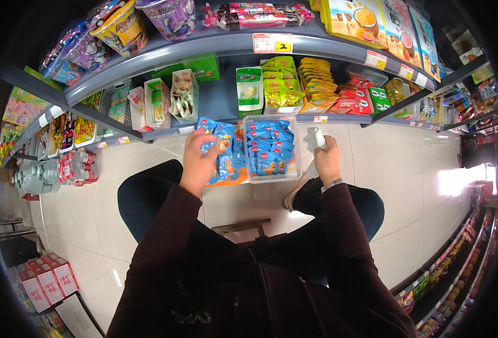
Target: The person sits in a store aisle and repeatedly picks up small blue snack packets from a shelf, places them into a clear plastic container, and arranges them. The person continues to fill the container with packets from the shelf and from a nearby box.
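Observation:
Between my knees stands a clear plastic bin (297, 148) with rows of small blue snack packets (270, 145). Left of it, more blue snack packets (228, 167) lie loosely on an orange surface. My left hand (202, 154) is over these packets, its fingers curled and slightly blurred; whether it grips one is unclear. On the bin's right side, my right hand (327, 156) is closed on a crumpled white cloth or tissue (315, 138), which hangs down towards my shoe.
Ahead runs a low grey shelf (221, 99) with boxes of green, yellow and red snack packets. An upper shelf edge (227, 45) juts out above it. Shrink-wrapped bottles (77, 168) stand on the floor at left. A stool (244, 227) is beneath me; more shelving (447, 287) curves along the lower right.

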Tool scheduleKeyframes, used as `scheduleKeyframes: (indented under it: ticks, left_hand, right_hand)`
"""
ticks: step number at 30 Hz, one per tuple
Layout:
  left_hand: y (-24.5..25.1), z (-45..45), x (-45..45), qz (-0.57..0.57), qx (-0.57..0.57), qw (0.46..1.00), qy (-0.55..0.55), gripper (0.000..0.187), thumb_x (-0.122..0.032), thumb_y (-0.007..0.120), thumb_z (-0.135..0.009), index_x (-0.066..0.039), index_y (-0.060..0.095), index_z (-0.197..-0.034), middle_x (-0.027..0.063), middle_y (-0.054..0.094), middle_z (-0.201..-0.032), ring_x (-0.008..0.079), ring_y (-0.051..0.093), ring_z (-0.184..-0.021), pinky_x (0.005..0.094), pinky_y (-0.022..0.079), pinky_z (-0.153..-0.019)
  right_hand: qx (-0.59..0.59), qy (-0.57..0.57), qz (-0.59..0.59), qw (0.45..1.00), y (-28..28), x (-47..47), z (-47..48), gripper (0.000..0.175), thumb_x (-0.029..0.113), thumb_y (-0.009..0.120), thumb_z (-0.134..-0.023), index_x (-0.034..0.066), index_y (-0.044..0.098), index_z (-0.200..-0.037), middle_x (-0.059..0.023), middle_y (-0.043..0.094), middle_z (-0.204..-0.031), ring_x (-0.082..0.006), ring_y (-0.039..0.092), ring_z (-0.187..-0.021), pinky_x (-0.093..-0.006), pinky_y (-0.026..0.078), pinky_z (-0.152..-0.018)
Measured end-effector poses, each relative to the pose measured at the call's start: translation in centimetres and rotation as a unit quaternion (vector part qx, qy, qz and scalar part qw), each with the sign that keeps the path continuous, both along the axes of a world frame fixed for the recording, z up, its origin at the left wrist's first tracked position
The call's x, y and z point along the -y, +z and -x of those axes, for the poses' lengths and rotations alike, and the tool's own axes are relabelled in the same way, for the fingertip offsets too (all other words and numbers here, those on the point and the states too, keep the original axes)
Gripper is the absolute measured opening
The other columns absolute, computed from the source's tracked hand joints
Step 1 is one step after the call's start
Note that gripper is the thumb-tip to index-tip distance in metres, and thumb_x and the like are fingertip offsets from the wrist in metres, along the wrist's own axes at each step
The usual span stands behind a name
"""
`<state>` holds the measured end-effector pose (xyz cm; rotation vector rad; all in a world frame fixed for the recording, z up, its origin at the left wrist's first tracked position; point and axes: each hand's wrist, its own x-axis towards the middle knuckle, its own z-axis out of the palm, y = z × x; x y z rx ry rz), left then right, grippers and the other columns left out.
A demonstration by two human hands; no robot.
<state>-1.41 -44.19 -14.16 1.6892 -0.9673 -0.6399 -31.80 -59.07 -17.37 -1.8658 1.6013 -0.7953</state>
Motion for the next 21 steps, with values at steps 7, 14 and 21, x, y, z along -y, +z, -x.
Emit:
scheduleKeyframes:
  ticks: [7,14,21]
  left_hand:
    - [-1.2,2.7,-6.6,-0.121,-0.073,0.988,-0.068,0.019,-0.011,0.071,-0.083,-0.002,0.065,-0.098,0.0148,0.063,-0.109,0.0275,0.06,-0.103,0.0343,0.049,-0.086]
    - [-2.5,4.2,-7.5,-0.197,0.021,0.961,-0.196,0.025,-0.019,0.069,-0.085,0.0,0.065,-0.1,0.0148,0.066,-0.101,0.0265,0.064,-0.089,0.0352,0.051,-0.076]
    - [-4.5,5.9,-4.8,-0.253,-0.027,0.945,-0.206,0.04,-0.035,0.063,-0.09,0.004,0.064,-0.096,0.0192,0.068,-0.09,0.0326,0.065,-0.085,0.0399,0.05,-0.076]
  right_hand:
    - [-0.064,-0.012,-0.117,0.991,1.3,-3.1,-0.4,0.038,0.028,0.067,-0.075,-0.0004,0.067,-0.101,-0.0213,0.066,-0.1,-0.0406,0.063,-0.093,-0.044,0.05,-0.082]
    - [-0.166,0.054,-0.075,0.982,0.7,-4.5,-2.2,0.034,0.021,0.07,-0.075,0.0033,0.067,-0.104,-0.0193,0.066,-0.107,-0.0387,0.064,-0.095,-0.0454,0.051,-0.081]
    - [-0.059,0.137,-0.083,0.985,0.7,-2.4,-3.2,0.03,0.007,0.066,-0.075,0.0054,0.067,-0.105,-0.0189,0.068,-0.102,-0.0373,0.066,-0.092,-0.0409,0.052,-0.078]
